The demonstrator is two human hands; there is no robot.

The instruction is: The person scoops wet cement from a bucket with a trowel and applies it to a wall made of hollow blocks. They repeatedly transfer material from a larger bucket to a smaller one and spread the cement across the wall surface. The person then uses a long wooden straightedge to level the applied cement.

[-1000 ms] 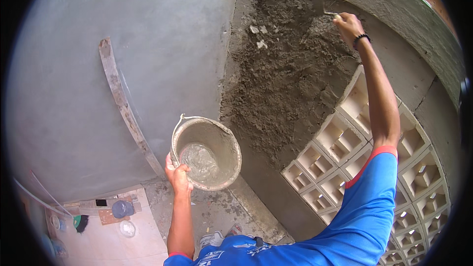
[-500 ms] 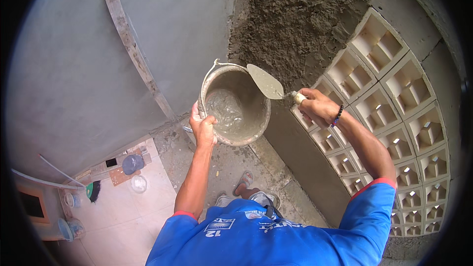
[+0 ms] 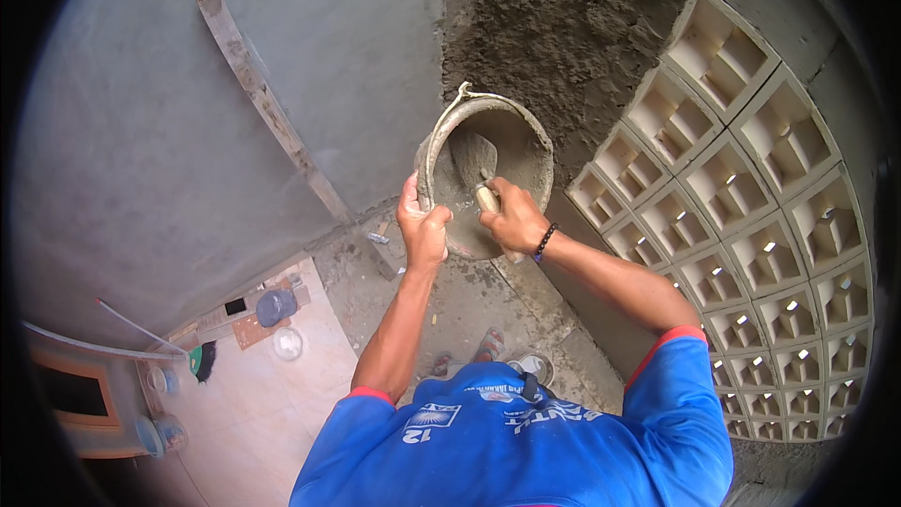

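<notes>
the bucket [image 3: 530, 143] is clasped at its near left rim by the curled left grip [image 3: 424, 229], and the trowel [image 3: 474, 155], wrapped by the right grip [image 3: 518, 218], is held inside the bucket, its long axis slanting forward and leftward from that grip, near the mortar [image 3: 461, 209].

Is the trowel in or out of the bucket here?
In: the trowel has its blade inside the rim of the bucket, with the right hand gripping its handle over the opening.

blue shirt [image 3: 601, 465] | 1 white square sunburst emblem [image 3: 433, 417] | white number [image 3: 419, 435] just below it | white lettering [image 3: 556, 416] to its right
</notes>
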